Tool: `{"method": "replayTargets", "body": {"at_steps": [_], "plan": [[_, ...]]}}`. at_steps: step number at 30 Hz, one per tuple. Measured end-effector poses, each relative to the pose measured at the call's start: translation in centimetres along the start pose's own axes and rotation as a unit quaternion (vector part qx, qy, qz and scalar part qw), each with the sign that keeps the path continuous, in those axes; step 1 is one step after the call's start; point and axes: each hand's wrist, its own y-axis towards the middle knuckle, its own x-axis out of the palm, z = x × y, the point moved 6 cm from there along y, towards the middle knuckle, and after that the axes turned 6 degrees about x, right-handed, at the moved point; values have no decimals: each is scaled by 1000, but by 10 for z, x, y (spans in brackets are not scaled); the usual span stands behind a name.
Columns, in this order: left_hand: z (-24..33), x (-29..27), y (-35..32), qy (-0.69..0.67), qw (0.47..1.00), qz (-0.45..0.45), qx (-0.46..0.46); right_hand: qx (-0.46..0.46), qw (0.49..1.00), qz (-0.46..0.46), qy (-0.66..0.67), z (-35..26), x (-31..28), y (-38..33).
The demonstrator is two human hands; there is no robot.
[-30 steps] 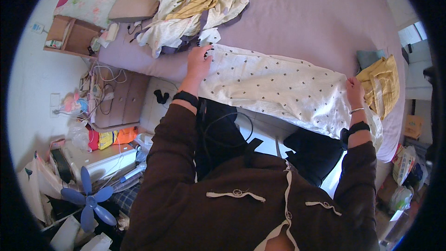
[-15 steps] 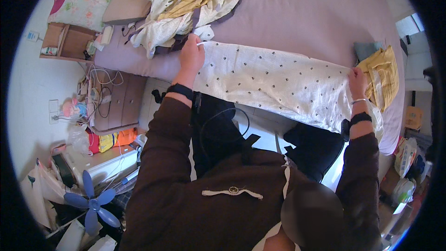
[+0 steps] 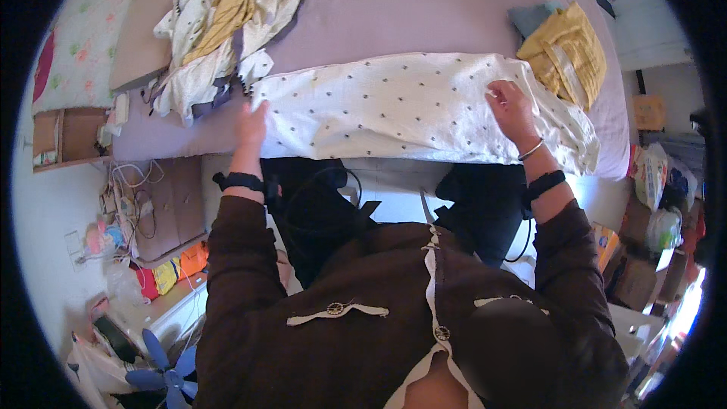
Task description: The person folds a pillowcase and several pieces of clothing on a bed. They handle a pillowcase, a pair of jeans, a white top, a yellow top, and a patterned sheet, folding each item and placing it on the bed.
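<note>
A long strip of white cloth (image 3: 386,106) with small dark motifs lies spread along the near edge of the bed, its right end wrinkled and slanting toward me. At its left end is my left hand (image 3: 251,127), slightly blurred, with thumb and fingers apart beside the cloth's edge. Over the right part of the cloth, my right hand (image 3: 512,110) has its fingers loosely bent and apart, gripping nothing. Just past that hand sits a folded mustard-yellow cloth (image 3: 566,53). A heap of white and mustard cloth (image 3: 227,30) lies to the far left of the strip.
The bed (image 3: 409,7) has a mauve sheet. A grey-blue item (image 3: 530,18) lies behind the yellow cloth. At left stand an open wooden shelf (image 3: 79,123), a cabinet with cables (image 3: 170,204) and a blue fan (image 3: 168,375). Plastic bags (image 3: 651,178) crowd the right side.
The white strip, held stretched between both hands before, now lies flatter on the bed. My right hand has let go and moved inward from its right end; the left hand's fingers have loosened.
</note>
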Motion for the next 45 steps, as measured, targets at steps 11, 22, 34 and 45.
{"method": "replayTargets", "body": {"at_steps": [11, 22, 34, 45], "plan": [[62, -36, -18, 183, 934, 172, 254, 106, 991, -66, -54, 10, -39, -83], [213, 105, -162, 81, 830, -269, 482, 28, 986, -113, -123, -6, 12, -81], [227, 148, -174, 126, 828, -209, 505, 31, 992, -120, -3, -5, -6, -62], [212, 142, -188, 97, 789, -251, 553, 94, 986, -117, -78, 44, -34, -105]]}}
